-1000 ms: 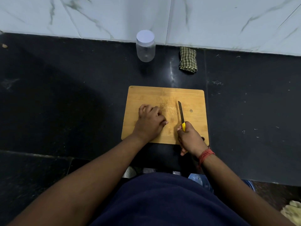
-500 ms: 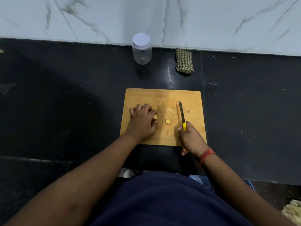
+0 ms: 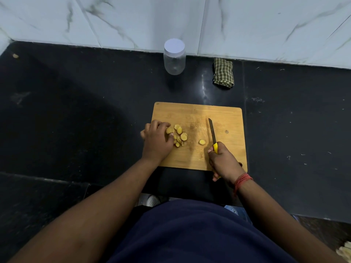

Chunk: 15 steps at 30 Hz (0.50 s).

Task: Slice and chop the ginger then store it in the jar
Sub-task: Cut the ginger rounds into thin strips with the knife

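Lying on the wooden cutting board [image 3: 224, 114], left of centre, is a cluster of ginger slices [image 3: 179, 134], with one stray slice [image 3: 201, 142] apart to the right, near the knife [image 3: 212, 132]. Left hand [image 3: 156, 142] sits at the board's left edge, fingers curled beside the cluster, fingertips touching the nearest slices; can't tell if it actually grips any. Right hand [image 3: 224, 161] grasps the knife's yellow handle, blade pointing away over the board, right of the stray slice; red thread [image 3: 243, 180] on that wrist. Clear jar [image 3: 174, 56] with white lid on stands upright on the black counter [image 3: 76, 111] behind the board, by the marble wall [image 3: 133, 19]. Folded checked cloth [image 3: 223, 74] right of the jar.
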Available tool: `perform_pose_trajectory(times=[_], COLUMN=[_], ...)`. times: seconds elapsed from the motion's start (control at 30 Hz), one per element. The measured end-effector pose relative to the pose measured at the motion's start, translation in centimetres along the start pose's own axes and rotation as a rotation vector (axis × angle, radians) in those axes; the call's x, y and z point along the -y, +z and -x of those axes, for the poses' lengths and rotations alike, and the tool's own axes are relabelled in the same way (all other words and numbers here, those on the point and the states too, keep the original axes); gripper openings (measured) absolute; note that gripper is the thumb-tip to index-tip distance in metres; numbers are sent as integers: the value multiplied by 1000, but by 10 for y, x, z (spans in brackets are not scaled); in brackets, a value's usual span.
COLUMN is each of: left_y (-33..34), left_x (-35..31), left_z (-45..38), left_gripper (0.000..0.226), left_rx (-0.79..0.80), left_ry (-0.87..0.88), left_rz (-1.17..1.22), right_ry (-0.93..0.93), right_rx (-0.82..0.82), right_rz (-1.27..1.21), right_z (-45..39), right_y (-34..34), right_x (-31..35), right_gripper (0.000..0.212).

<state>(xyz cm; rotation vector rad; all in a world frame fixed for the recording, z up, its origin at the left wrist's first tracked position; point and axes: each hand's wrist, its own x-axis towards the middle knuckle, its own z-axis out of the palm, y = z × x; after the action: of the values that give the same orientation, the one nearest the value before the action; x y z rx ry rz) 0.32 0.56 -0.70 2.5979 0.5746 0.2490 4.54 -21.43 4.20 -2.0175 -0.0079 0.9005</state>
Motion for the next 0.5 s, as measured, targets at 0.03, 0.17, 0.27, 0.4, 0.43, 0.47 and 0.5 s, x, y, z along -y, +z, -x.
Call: perform_pose_trajectory(times=[0.03, 0.17, 0.27, 0.4, 0.43, 0.47, 0.5], left_y=[0, -2, -1, 0, 1, 1, 1], left_x=[1, 1, 2, 4, 4, 3, 2], left_z=[0, 4, 9, 15, 16, 17, 17], left_gripper=[36, 36, 31, 31, 30, 28, 26], left_rx=[8, 30, 22, 38, 40, 42, 44], left_ry=[-9, 53, 162, 271, 292, 307, 316], left_rz=[-7, -17, -44, -125, -130, -132, -132], right_ry=[-2, -9, -11, -10, -9, -9, -8], right_rx=[1, 6, 9, 11, 10, 9, 9], right_rz=[-3, 0, 0, 10, 18, 24, 26], right_z=[0, 0, 0, 1, 1, 1, 1], right_y=[1, 2, 2, 3, 3, 3, 3], right_x=[0, 1, 0, 0, -1, -1, -1], right_gripper=[10, 10, 10, 10, 10, 10, 9])
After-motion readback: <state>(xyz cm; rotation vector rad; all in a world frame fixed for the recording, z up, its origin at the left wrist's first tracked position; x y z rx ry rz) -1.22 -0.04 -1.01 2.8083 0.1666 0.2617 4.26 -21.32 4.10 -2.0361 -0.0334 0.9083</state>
